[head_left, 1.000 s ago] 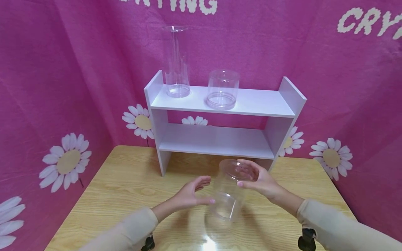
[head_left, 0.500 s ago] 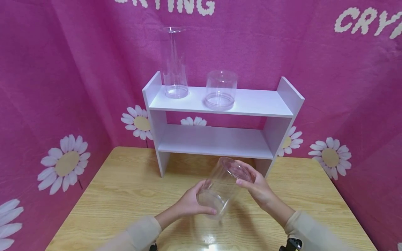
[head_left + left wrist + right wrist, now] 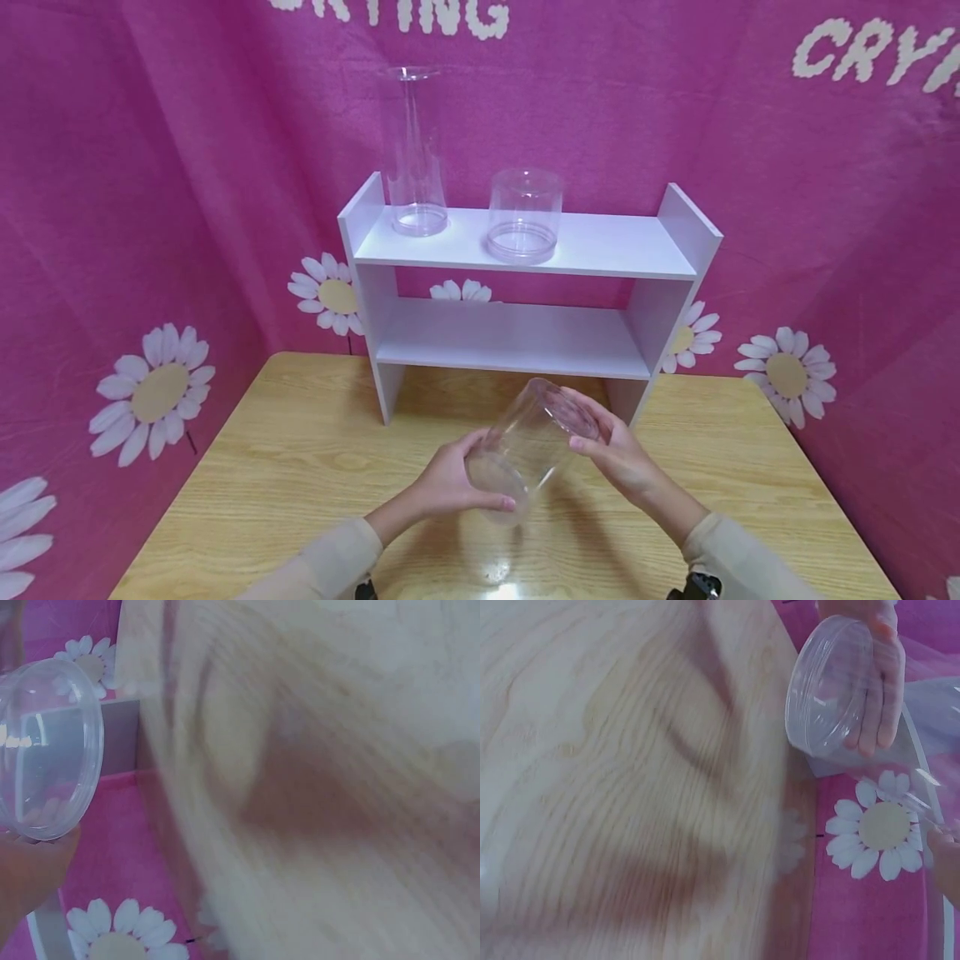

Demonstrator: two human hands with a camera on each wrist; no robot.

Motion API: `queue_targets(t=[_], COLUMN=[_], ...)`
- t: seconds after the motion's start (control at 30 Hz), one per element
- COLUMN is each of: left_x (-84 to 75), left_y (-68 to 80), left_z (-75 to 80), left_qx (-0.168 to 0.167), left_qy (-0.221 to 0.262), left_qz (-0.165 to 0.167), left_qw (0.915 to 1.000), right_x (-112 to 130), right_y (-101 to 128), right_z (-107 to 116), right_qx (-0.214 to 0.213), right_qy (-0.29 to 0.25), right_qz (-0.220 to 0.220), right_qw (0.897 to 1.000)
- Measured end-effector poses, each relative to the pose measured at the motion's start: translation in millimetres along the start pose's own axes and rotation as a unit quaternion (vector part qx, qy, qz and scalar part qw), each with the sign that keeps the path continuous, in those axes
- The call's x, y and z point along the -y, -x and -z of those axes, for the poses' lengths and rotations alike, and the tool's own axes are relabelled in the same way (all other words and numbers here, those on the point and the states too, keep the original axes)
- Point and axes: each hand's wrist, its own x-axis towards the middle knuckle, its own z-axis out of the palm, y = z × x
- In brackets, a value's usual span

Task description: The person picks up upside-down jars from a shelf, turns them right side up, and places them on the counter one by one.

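Both hands hold the clear plastic jar (image 3: 531,450) tilted over the table, left hand (image 3: 450,483) cupping its near lower end, right hand (image 3: 618,454) gripping its far upper end.

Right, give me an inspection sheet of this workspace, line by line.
Surface: light wooden table, glare near front edge.
Job's things: clear plastic cylindrical jar, tilted, held off the table.
Clutter: white two-tier shelf; tall clear cylinder and short clear jar on its top tier.
Grippers: left hand grips the jar's lower end; right hand holds its upper end.
Cables: nothing seen.
Surroundings: pink daisy-print cloth.
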Motion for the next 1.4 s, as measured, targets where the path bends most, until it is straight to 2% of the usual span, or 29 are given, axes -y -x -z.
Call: queue_targets(t=[0.13,0.27,0.47,0.6,0.73,0.93,1.0,1.07,1.27,1.33,1.4], left_x=[-3.8,-8.4,-17.8,-25.4,-31.8,-39.3,-42.1,-44.2,-51.1,-52.7,-53.3], left_y=[-3.0,-5.6,-9.1,-10.7,-11.2,-12.2,-12.9,-13.1,-10.6,-9.3,-8.7], left_z=[8.1,17.8,30.9,37.5,42.4,45.7,45.9,45.5,41.4,39.4,37.2], left_qx=[-0.007,-0.002,0.008,0.015,0.020,0.029,0.031,0.035,0.035,0.033,0.029], left_qy=[-0.031,-0.068,-0.134,-0.189,-0.238,-0.287,-0.314,-0.353,-0.467,-0.492,-0.509], left_qz=[0.010,0.014,-0.011,-0.025,-0.027,-0.024,-0.029,-0.038,-0.076,-0.084,-0.089], left_qw=[0.9994,0.9976,0.9908,0.9816,0.9707,0.9571,0.9486,0.9341,0.8804,0.8659,0.8556], right_x=[3.4,8.1,16.9,24.0,30.2,33.3,33.6,33.4,28.7,25.1,21.2], right_y=[0.0,-1.4,-6.8,-11.4,-15.5,-19.4,-20.3,-20.8,-24.3,-26.1,-27.5], right_z=[4.4,8.3,10.4,9.7,7.4,-2.8,-8.4,-15.2,-37.9,-44.3,-49.5], right_qx=[0.004,0.002,-0.011,-0.023,-0.023,0.007,0.021,0.034,0.057,0.061,0.062], right_qy=[0.033,0.108,0.240,0.301,0.378,0.511,0.538,0.560,0.635,0.649,0.657], right_qz=[-0.007,0.004,0.019,0.032,0.039,0.058,0.056,0.048,0.007,-0.001,-0.008], right_qw=[0.999,0.994,0.971,0.953,0.925,0.857,0.841,0.827,0.771,0.758,0.751])
